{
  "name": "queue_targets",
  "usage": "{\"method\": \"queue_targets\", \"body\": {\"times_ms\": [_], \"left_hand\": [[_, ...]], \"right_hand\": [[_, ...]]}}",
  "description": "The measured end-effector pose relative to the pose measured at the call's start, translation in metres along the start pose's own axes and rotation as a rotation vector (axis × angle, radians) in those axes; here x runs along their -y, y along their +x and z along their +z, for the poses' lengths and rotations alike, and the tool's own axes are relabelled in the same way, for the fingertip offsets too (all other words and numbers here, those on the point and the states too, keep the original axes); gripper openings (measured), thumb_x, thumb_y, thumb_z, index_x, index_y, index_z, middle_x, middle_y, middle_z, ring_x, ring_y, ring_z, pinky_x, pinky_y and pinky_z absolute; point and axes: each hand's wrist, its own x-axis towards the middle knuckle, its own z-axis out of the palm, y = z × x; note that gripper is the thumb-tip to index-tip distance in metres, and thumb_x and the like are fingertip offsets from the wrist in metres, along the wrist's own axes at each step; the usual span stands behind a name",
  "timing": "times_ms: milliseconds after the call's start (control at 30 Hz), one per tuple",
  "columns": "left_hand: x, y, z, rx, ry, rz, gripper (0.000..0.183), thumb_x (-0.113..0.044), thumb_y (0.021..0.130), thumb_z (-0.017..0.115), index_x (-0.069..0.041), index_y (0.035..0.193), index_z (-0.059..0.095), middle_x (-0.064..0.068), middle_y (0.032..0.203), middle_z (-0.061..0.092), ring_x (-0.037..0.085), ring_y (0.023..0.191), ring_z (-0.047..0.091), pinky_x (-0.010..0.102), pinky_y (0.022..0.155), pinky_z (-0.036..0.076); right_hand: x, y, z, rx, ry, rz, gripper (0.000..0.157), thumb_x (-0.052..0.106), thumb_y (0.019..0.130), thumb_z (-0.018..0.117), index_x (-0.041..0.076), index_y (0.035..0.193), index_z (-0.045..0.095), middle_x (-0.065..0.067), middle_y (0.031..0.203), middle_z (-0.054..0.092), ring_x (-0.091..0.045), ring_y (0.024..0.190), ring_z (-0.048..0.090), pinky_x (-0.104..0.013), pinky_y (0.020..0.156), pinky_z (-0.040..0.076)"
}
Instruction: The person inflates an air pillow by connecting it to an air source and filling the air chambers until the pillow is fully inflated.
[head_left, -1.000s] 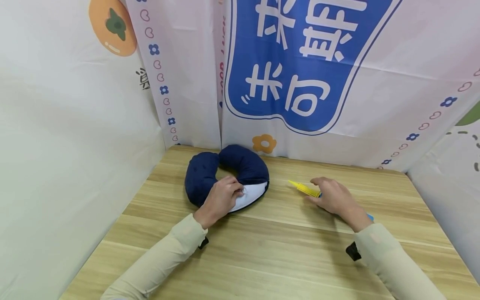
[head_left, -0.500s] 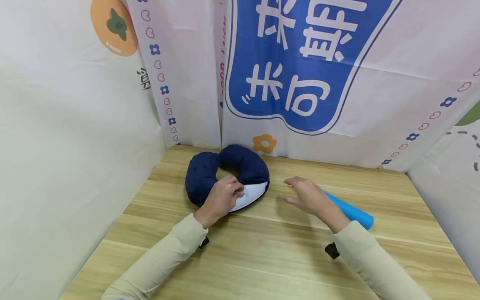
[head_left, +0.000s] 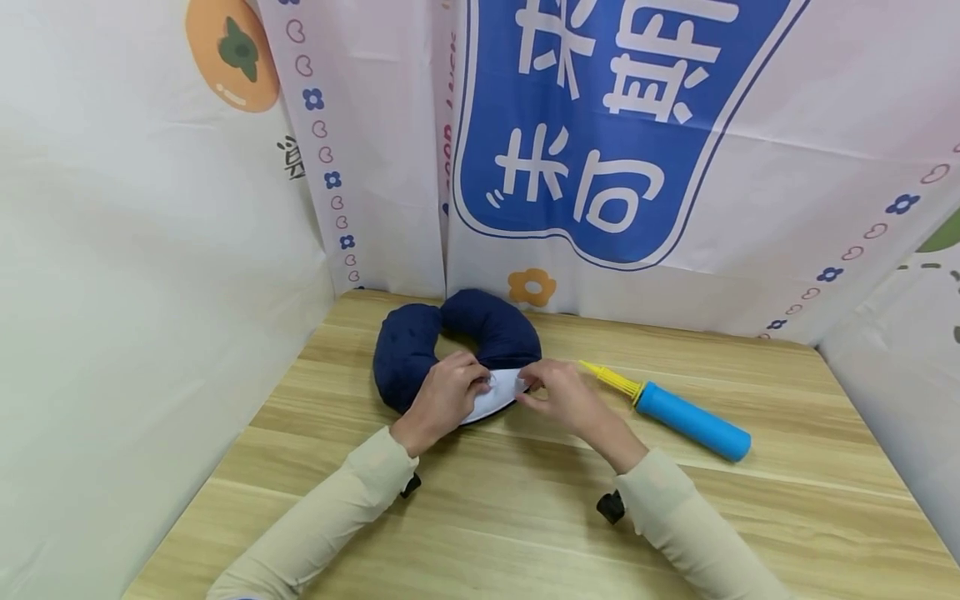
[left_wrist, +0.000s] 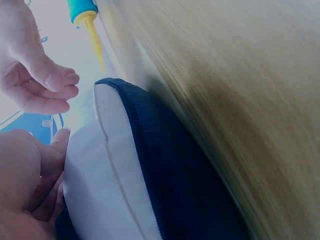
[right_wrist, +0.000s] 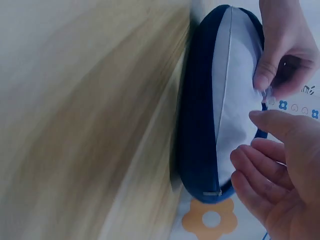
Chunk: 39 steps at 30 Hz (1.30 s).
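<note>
A navy U-shaped neck pillow (head_left: 497, 329) lies on the table, its cover unzipped along the near side. White inner bladder (head_left: 491, 402) shows through that opening. With thumb and fingers, my left hand (head_left: 441, 390) pinches a small clear valve (right_wrist: 267, 93) on the bladder's upper side. My right hand (head_left: 573, 400) hovers by the bladder's right end, its fingers loosely bent and nothing visible in their grasp. In the left wrist view, a gap separates the right fingertips (left_wrist: 62, 95) from the valve. Close to the right hand in the right wrist view is the zipper pull (right_wrist: 212, 193).
A blue hand pump (head_left: 693, 421) with a yellow nozzle (head_left: 617, 380) lies right of the pillow, nozzle pointing toward it. Printed cloth hangs behind the wooden table (head_left: 525, 525), and a white cloth wall (head_left: 150, 333) stands at the left.
My right hand has moved left, away from above the pump to the pillow's right end, uncovering the pump. The left hand and pillow stay in place.
</note>
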Motion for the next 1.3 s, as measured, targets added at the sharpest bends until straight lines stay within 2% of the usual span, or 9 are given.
{"method": "queue_targets", "body": {"times_ms": [167,433,733,900,1100,1300], "left_hand": [[-0.001,-0.001,-0.001,-0.003,-0.008,-0.002,0.007,-0.005,0.087,0.085,-0.006,0.093,0.081,0.004,0.088,0.072,0.019,0.085,0.069,0.034,0.079,0.062],[-0.002,0.0,0.0,0.01,-0.008,-0.005,0.006,-0.003,0.089,0.083,-0.005,0.094,0.081,0.006,0.09,0.073,0.02,0.086,0.07,0.034,0.079,0.061],[-0.002,-0.001,0.0,0.0,0.023,0.025,0.006,-0.001,0.09,0.082,-0.004,0.095,0.08,0.006,0.09,0.072,0.021,0.085,0.069,0.032,0.076,0.061],[-0.002,-0.002,0.0,-0.016,0.05,0.059,0.007,-0.001,0.09,0.081,-0.004,0.095,0.079,0.006,0.089,0.07,0.02,0.083,0.067,0.032,0.074,0.061],[-0.003,-0.003,0.001,-0.002,0.069,0.06,0.007,-0.001,0.091,0.081,-0.005,0.097,0.079,0.006,0.09,0.069,0.021,0.084,0.067,0.032,0.076,0.061],[-0.005,-0.004,0.0,0.021,0.056,0.048,0.007,0.001,0.093,0.077,-0.004,0.098,0.079,0.007,0.092,0.07,0.022,0.086,0.067,0.033,0.078,0.061]], "right_hand": [[0.006,0.005,0.01,-0.047,0.081,-0.028,0.009,0.005,0.092,0.081,0.004,0.099,0.077,-0.009,0.094,0.078,-0.018,0.082,0.075,-0.03,0.073,0.064],[0.017,0.009,0.011,-0.054,0.164,-0.016,0.005,0.002,0.095,0.076,0.002,0.1,0.078,-0.01,0.095,0.079,-0.018,0.082,0.076,-0.026,0.073,0.063],[0.019,0.013,0.007,-0.025,0.172,-0.048,0.005,0.008,0.097,0.076,0.005,0.099,0.079,-0.005,0.095,0.079,-0.013,0.081,0.074,-0.021,0.071,0.059],[0.023,0.019,0.004,0.018,0.166,-0.024,0.004,0.011,0.096,0.078,0.008,0.098,0.08,-0.003,0.094,0.079,-0.012,0.081,0.074,-0.019,0.071,0.058],[0.026,0.025,0.005,0.041,0.157,0.015,0.005,0.015,0.095,0.079,0.011,0.095,0.081,-0.002,0.09,0.08,-0.01,0.077,0.074,-0.017,0.068,0.056],[0.026,0.025,0.011,0.027,0.15,-0.001,0.005,0.014,0.094,0.08,0.01,0.093,0.082,-0.002,0.089,0.08,-0.01,0.076,0.073,-0.016,0.067,0.055]]}}
